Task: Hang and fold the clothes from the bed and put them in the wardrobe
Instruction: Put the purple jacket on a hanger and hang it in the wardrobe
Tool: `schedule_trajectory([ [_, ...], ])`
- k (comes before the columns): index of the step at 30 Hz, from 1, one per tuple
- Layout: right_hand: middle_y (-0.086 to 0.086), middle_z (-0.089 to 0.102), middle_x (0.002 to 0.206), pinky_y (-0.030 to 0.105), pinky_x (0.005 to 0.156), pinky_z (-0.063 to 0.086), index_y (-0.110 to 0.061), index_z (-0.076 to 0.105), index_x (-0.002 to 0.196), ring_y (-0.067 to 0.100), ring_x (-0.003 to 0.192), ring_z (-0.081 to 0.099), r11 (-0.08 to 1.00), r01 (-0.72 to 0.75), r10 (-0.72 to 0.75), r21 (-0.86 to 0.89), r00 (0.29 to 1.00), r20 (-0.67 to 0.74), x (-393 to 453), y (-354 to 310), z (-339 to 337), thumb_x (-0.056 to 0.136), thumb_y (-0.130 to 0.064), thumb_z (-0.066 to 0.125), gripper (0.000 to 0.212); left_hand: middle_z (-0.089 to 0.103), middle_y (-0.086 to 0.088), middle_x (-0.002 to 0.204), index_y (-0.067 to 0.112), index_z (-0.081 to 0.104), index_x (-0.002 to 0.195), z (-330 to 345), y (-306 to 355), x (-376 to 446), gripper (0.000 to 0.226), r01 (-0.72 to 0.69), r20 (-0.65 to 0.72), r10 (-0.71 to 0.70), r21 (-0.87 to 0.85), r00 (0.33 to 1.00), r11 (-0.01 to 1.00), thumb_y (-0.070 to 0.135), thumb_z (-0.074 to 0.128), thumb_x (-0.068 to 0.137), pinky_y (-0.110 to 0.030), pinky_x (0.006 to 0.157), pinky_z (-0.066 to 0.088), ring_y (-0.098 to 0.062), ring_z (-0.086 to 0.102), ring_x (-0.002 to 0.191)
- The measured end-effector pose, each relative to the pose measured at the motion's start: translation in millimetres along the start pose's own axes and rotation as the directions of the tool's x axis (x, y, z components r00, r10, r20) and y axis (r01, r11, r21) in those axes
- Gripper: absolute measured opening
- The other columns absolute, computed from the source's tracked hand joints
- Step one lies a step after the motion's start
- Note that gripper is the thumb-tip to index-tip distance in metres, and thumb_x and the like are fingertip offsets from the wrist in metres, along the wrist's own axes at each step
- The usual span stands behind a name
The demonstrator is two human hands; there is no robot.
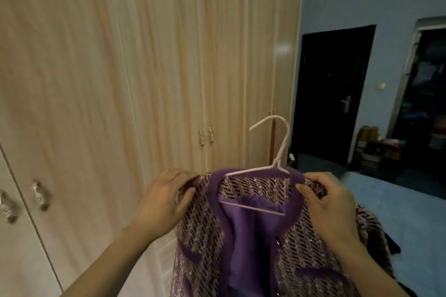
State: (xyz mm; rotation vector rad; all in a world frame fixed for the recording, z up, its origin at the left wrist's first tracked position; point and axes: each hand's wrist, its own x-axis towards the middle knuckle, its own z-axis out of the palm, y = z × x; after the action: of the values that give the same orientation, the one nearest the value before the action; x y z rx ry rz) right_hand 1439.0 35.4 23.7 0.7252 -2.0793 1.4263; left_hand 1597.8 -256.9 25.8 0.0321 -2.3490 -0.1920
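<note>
Head view shows a purple tweed jacket [277, 243] filling the lower centre of the frame, woven in pink, dark and pale flecks, edged with a plain purple band round the collar and front opening, its smooth purple lining showing inside. A thin pale wire hanger [272, 169] sits in the neck, its hook rising above the collar and its lower bar crossing the lining. The left hand [166, 198] pinches the jacket's left shoulder, and the right hand [328, 202] grips the right shoulder by the collar. Behind, pale wooden wardrobe doors [144, 67] with small metal handles [205, 138] stand closed across the left and centre. A dark door [335, 94] fills the right, with a blue bed [391, 202] at lower right.
</note>
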Motion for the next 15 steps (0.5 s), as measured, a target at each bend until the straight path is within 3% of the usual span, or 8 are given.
schedule_trajectory([
  [2,-0.011,0.064,0.089,0.029,0.073,0.054,-0.022,0.069,0.094,0.003,0.083,0.060,1.000,0.001,-0.001,0.020,1.000,0.030,-10.7,-21.2,30.7,0.082,-0.009,0.076,0.018,0.066,0.005,0.108,0.019,0.066,0.120,-16.5,-41.3,-26.2,0.030,0.093,0.016,-0.093,0.025,0.996,0.995,0.026,0.054,0.093,-0.021,0.087,0.040,-0.012,0.058,0.100],
  [5,-0.011,0.064,0.089,0.008,0.064,0.046,-0.020,0.070,0.093,-0.001,0.082,0.061,0.998,0.027,-0.031,0.050,0.996,0.085,-29.3,-54.5,77.6,0.083,-0.008,0.076,0.017,0.062,0.014,0.100,0.022,0.069,0.115,-46.6,-93.1,-61.2,0.028,0.246,-0.016,-0.246,-0.005,0.969,0.969,0.010,0.067,0.090,-0.023,0.080,0.049,-0.006,0.059,0.088],
  [9,-0.008,0.066,0.090,0.005,0.065,0.045,-0.019,0.070,0.094,0.000,0.082,0.062,0.995,0.035,-0.046,0.095,0.991,0.123,-49.7,-96.4,130.1,0.084,-0.009,0.075,0.015,0.066,0.014,0.088,0.017,0.076,0.100,-87.0,-142.1,-93.0,0.021,0.302,-0.116,-0.310,-0.081,0.944,0.950,0.004,0.076,0.083,-0.015,0.075,0.052,0.002,0.060,0.075],
  [12,-0.005,0.069,0.091,0.014,0.062,0.050,-0.021,0.070,0.094,0.006,0.084,0.064,0.991,-0.011,-0.015,0.136,0.982,0.188,-58.3,-117.6,158.5,0.086,-0.011,0.073,0.013,0.067,0.009,0.084,0.012,0.076,0.094,-114.1,-164.6,-111.8,0.016,0.278,-0.200,-0.288,-0.076,0.936,0.957,0.001,0.077,0.082,-0.011,0.073,0.047,-0.001,0.059,0.074],
  [15,-0.006,0.072,0.089,0.038,0.067,0.059,-0.021,0.072,0.093,0.012,0.083,0.068,0.982,-0.028,-0.021,0.187,0.967,0.255,-59.1,-126.7,184.3,0.086,-0.014,0.073,0.011,0.069,0.005,0.083,0.011,0.076,0.093,-142.7,-179.0,-124.4,0.008,0.235,-0.249,-0.222,0.020,0.943,0.972,0.009,0.070,0.088,-0.017,0.075,0.046,-0.007,0.061,0.075],
])
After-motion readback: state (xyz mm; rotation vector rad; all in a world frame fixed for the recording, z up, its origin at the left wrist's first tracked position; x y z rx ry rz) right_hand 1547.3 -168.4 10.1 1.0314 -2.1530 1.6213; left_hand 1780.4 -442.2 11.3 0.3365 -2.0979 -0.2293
